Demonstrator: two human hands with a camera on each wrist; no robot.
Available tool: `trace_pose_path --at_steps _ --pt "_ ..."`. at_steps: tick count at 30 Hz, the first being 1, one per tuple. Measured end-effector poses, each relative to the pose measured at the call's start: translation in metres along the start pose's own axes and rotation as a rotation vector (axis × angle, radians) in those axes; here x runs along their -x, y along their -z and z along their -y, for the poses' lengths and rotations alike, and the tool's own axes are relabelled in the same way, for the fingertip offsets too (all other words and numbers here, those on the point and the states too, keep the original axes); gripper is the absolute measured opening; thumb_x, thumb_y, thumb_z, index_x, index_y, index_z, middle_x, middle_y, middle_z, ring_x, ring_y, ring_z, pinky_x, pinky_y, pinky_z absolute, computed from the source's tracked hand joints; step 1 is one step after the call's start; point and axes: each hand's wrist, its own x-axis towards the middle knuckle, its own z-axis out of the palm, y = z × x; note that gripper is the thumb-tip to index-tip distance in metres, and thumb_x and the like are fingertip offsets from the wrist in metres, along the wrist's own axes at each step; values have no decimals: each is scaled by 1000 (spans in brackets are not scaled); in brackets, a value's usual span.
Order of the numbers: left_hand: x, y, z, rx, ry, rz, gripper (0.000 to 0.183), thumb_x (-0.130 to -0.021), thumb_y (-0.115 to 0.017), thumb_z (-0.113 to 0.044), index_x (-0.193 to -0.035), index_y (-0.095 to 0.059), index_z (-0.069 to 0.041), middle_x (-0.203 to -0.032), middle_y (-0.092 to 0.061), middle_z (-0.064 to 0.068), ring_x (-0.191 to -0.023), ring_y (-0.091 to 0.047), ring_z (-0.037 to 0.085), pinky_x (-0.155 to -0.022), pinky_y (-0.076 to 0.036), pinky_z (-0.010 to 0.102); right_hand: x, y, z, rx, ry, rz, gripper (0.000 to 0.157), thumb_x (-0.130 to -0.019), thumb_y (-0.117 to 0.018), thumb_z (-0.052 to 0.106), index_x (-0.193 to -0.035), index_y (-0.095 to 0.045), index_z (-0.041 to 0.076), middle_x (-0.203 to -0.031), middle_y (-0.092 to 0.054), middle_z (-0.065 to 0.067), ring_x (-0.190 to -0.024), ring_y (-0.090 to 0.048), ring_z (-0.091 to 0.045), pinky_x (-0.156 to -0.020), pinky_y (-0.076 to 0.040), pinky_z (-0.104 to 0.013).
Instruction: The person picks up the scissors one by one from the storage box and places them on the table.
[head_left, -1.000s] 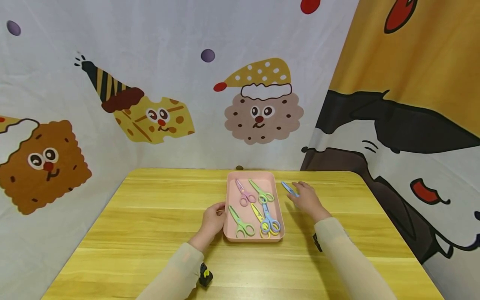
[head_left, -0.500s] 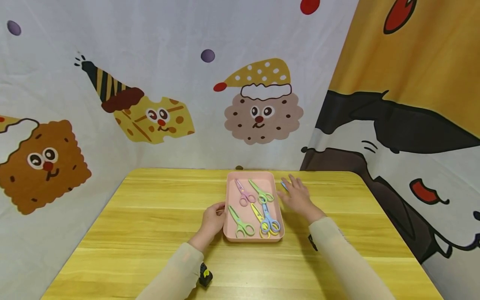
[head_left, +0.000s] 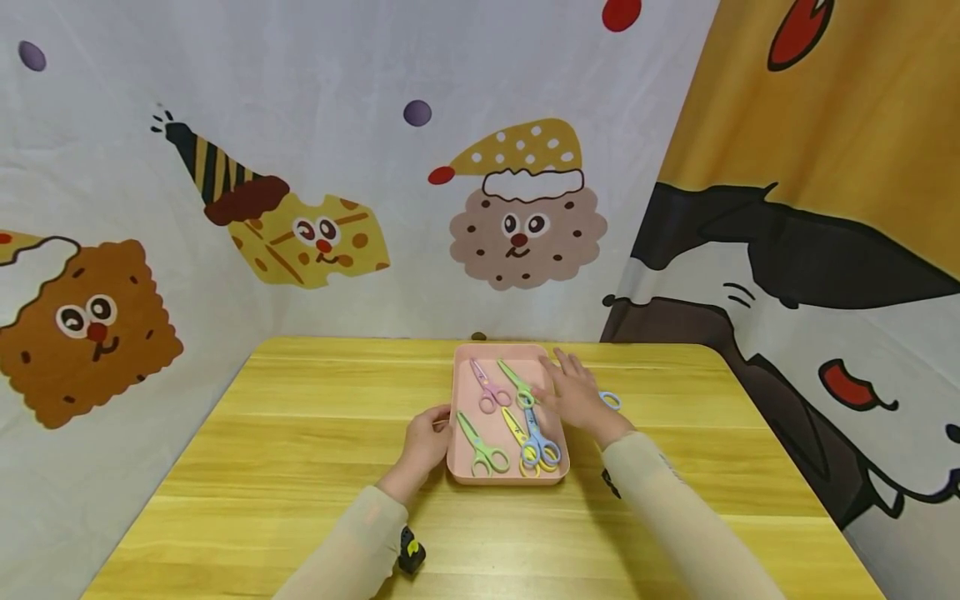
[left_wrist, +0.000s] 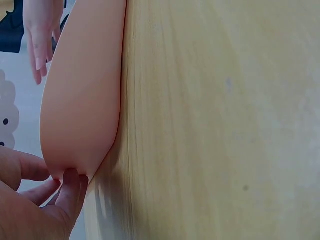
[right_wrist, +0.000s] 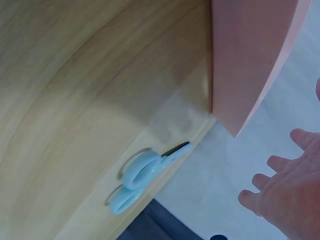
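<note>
A pink tray (head_left: 510, 481) lies on the table, holding a pink pair of scissors (head_left: 491, 387), two green pairs, a yellow pair (head_left: 514, 423) and a blue pair (head_left: 533, 428). The left hand (head_left: 426, 442) grips the tray's left side; in the left wrist view its curled fingers (left_wrist: 70, 192) meet the tray wall at a corner. Over the tray's right rim hovers the right hand (head_left: 581, 402), fingers spread and holding nothing. Another blue pair of scissors (right_wrist: 139, 170) lies on the table right of the tray, mostly hidden behind the right hand in the head view.
The wooden table (head_left: 300, 467) ends at a back edge close behind the tray. Beyond it hangs a cartoon-printed cloth (head_left: 345, 108). A small black device (head_left: 410, 550) sits at the left wrist.
The right hand has moved left from the loose blue scissors to above the tray's right rim. Those scissors' handle now shows to the hand's right. The left hand and tray stay put.
</note>
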Motion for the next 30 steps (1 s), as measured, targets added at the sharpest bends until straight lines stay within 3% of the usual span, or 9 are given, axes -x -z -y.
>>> trace_pose_path --at_steps 23,30 --pt "1 0 -1 -14 -5 -4 37 -90 -53 0 -126 -57 3 -119 -62 19 -104 -62 28 -84 -56 34 -12 -4 43 18 20 72 72 -93 -44 54 -152 -20 19 -160 -5 -10 -146 -1 -33 -117 -8 -57" --pt "2 1 -3 -3 -2 1 37 -89 -53 1 -126 -57 4 -119 -62 20 -104 -62 29 -83 -56 33 -16 -12 52 -43 -19 80 70 -93 -52 47 -151 -25 20 -160 -4 -9 -146 2 -34 -116 -4 -59"
